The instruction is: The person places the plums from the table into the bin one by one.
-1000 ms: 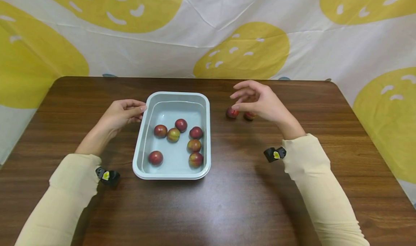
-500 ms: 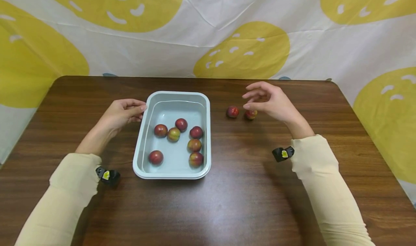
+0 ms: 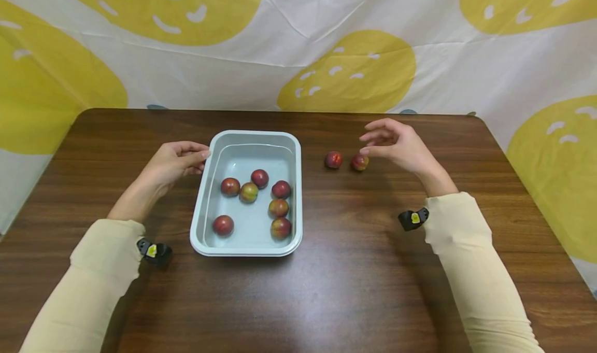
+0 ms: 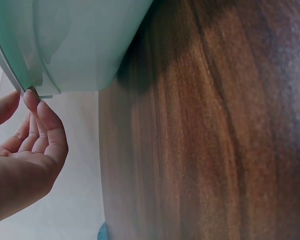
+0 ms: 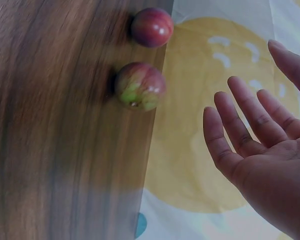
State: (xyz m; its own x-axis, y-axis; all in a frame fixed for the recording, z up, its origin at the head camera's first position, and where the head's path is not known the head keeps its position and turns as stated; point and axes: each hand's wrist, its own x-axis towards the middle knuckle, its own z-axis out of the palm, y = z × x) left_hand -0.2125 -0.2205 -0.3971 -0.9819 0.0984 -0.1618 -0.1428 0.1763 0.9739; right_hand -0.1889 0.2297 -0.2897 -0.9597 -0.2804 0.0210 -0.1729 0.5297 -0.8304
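A pale blue-grey plastic tub stands on the table with several red and yellow-green plums inside. My left hand pinches the tub's left rim near its far corner; thumb and forefinger meet on the rim in the left wrist view, where the hand shows below the tub. To the right of the tub lie two plums on the table, a dark red one and a red-and-green one. My right hand hovers just right of the second plum, holding nothing, its fingers spread in the right wrist view.
The brown wood-grain table reaches back to a white cloth printed with yellow shapes. Each forearm wears a cream sleeve, and a small black camera sits at each wrist.
My right hand has moved right, away from over the two plums, uncovering both on the table. My left hand and the tub have stayed in place.
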